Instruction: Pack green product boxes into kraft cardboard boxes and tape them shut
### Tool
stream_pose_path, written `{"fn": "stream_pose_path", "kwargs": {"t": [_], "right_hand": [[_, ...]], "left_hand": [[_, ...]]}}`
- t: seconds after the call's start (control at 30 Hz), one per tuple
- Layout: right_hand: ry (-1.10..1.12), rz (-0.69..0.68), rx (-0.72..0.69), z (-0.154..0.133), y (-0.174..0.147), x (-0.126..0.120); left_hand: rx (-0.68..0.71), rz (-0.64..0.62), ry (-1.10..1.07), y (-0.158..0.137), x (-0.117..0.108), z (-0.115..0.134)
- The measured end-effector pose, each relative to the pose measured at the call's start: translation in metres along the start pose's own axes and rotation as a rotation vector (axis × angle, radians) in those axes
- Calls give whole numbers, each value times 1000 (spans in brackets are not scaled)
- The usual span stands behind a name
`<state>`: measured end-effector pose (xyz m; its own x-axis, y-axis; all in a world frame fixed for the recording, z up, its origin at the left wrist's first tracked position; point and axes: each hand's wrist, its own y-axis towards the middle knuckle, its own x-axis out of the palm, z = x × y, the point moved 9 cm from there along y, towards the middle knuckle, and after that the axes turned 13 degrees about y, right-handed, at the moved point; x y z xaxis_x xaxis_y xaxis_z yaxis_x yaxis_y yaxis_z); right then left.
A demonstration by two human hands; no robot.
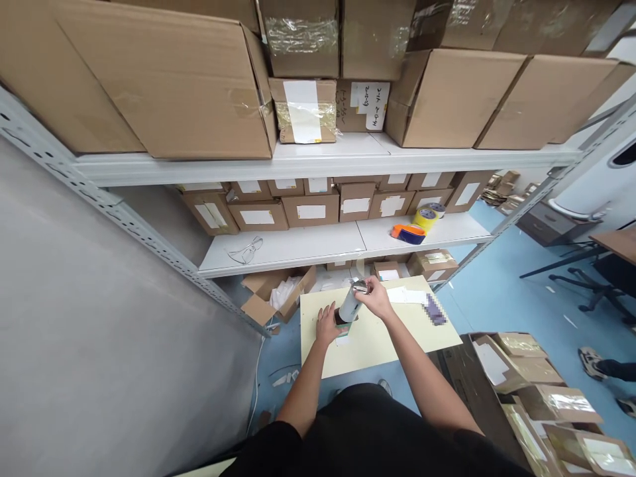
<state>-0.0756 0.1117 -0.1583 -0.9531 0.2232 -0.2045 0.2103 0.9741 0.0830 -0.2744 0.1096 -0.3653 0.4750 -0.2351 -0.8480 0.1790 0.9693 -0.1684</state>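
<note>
A white cylinder point(350, 307) with a shiny metallic top stands slightly tilted, its lower end at the dark opening of a small green-sided box point(344, 329). Whether its base sits inside the box is hard to make out. The fingers of my right hand point(376, 298) are closed around the cylinder's metallic top. My left hand point(327, 324) is wrapped about the left and near side of the small box, steadying it against the pale yellow tabletop point(318, 358). White papers point(408, 295) and a blurred purple item point(434, 310) lie to the right.
A metal shelf point(293, 245) with cardboard boxes point(311, 209), glasses point(247, 250) and tape rolls point(426, 217) rises ahead. An open carton point(278, 291) is beside the table's left. More boxes point(561, 404) are stacked at the right, near another person's shoe point(591, 363).
</note>
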Motion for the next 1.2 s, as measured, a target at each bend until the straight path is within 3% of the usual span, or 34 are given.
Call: {"fn": "stream_pose_path", "kwargs": {"t": [0.1, 0.2, 0.3, 0.37, 0.43, 0.53, 0.67, 0.73, 0.83, 0.97, 1.13, 1.2], "right_hand": [[15, 15, 20, 10, 1, -9], [-33, 15, 21, 10, 1, -13], [-99, -2, 15, 2, -1, -6], [-109, -17, 13, -3, -4, 3], [-56, -42, 27, -3, -5, 11], [217, -169, 86, 6, -7, 22], [558, -522, 209, 15, -26, 40], [620, -606, 252, 21, -38, 46], [655, -488, 233, 30, -41, 45], [564, -301, 147, 34, -35, 37], [653, -475, 218, 31, -40, 49], [684, -480, 239, 31, -40, 51]], "left_hand": [[-18, 29, -68, -7, -19, -1], [52, 90, -256, -18, -53, 14], [166, 104, -501, -30, -88, 49], [261, 128, -518, -37, -108, 80], [218, 209, -465, -40, -125, 97], [107, 332, -460, -38, -145, 99], [197, 251, -679, -29, -153, 100], [258, 157, -790, -25, -152, 105], [260, 89, -839, -19, -149, 111], [177, 117, -843, -7, -151, 107], [176, 118, -920, 4, -155, 99], [195, 107, -932, 5, -157, 98]]}}
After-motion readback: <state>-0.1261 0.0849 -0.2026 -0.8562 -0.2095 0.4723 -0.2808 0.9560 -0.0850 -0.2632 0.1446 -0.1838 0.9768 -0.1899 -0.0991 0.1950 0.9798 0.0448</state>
